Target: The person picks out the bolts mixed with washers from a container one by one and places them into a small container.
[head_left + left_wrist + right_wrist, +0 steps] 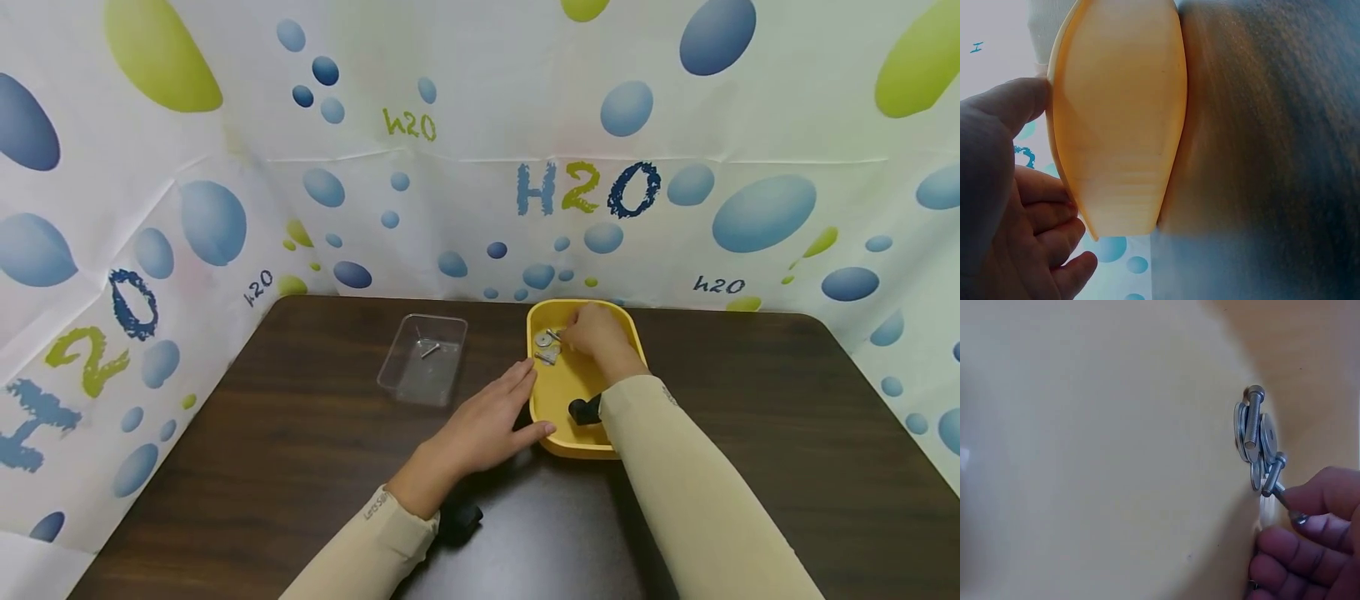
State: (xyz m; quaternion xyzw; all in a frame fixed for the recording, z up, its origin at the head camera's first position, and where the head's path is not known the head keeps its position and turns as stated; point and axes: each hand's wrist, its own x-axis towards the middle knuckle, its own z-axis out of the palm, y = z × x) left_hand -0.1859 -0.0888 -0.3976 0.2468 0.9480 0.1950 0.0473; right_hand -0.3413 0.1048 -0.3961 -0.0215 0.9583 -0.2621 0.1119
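A yellow tray (558, 400) stands on the dark table, with bolts (1252, 419) and flat washers (1270, 437) piled along its left side. My right hand (596, 333) reaches into its far part; thumb and forefinger pinch a small metal bolt (1280, 495) beside the pile. With fingers extended, my left hand (487, 429) rests against the tray's near left rim, its thumb over the edge. From the left wrist, the tray's outer wall (1119, 125) is seen between that hand and the table.
Left of the tray is a clear plastic box (420, 383) holding a bolt (431, 351). A white curtain (480, 225) with blue and green drops hangs behind the table (300, 433) and along its left side.
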